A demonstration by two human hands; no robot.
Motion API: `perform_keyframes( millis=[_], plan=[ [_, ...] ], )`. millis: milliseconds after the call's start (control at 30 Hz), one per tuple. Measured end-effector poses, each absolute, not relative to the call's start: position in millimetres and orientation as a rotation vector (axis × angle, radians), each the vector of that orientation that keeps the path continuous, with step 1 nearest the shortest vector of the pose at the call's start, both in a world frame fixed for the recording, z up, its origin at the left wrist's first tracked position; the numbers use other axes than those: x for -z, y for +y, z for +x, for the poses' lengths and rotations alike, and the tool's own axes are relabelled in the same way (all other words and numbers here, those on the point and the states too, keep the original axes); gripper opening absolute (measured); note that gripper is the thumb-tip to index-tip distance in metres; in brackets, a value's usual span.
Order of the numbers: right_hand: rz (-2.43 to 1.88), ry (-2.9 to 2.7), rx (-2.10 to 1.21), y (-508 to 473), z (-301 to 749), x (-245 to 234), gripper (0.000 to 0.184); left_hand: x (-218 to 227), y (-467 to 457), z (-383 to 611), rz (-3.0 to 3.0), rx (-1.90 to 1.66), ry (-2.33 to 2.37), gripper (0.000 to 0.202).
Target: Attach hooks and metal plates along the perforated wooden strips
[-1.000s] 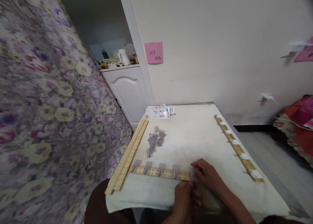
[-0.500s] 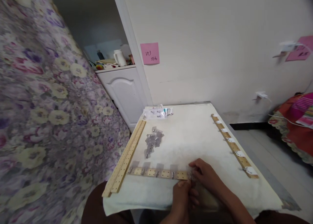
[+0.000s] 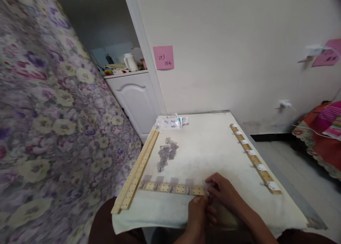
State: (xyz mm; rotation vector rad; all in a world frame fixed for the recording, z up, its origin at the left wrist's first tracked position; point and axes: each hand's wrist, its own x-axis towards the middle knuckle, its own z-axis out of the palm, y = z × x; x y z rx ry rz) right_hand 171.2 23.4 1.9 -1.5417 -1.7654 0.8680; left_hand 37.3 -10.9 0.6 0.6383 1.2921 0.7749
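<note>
Saw a cream-white tabletop (image 3: pixel 213 148), a tan wooden strip (image 3: pixel 173 188) dotted with small holes, and white tags (image 3: pixel 261 167). Noted a grey cloth (image 3: pixel 53 112) patterned with purple and yellow flowers, a pink note (image 3: pixel 163 57), and a red-orange blanket (image 3: pixel 319 133).

wall (image 3: pixel 226 41): plain cream, evenly lit | pink note (image 3: pixel 163 57) beside white door frame (image 3: pixel 144 59); second pink note (image 3: pixel 326 57) far right | socket (image 3: pixel 284 103) low on wall | white cabinet (image 3: pixel 133 98) in dim alcove, white jug (image 3: pixel 129 62) on top | floral cloth (image 3: pixel 39 112) fills left side | floor (image 3: pixel 293 162) grey | red patterned fabric (image 3: pixel 319 133) at right edge
</note>
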Motion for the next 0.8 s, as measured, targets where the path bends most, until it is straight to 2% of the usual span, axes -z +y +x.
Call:
perform_keyframes(
  millis=[367,667,800],
  plan=[
    [-1.549,-1.767,-0.856,21.8,169.9,-2.5,0.020,3.0,-11.6,37.3,0.632,-0.797,1.277,0.036],
    [-1.561,-1.762,-0.886,20.7,168.2,-5.6,0.019,5.2,-10.5,38.3,0.646,-0.787,1.291,0.031],
    [-1.554,-1.753,-0.884,20.7,167.4,-5.7,0.020,4.3,-11.1,37.9,0.632,-0.786,1.289,0.037]
  ],
)
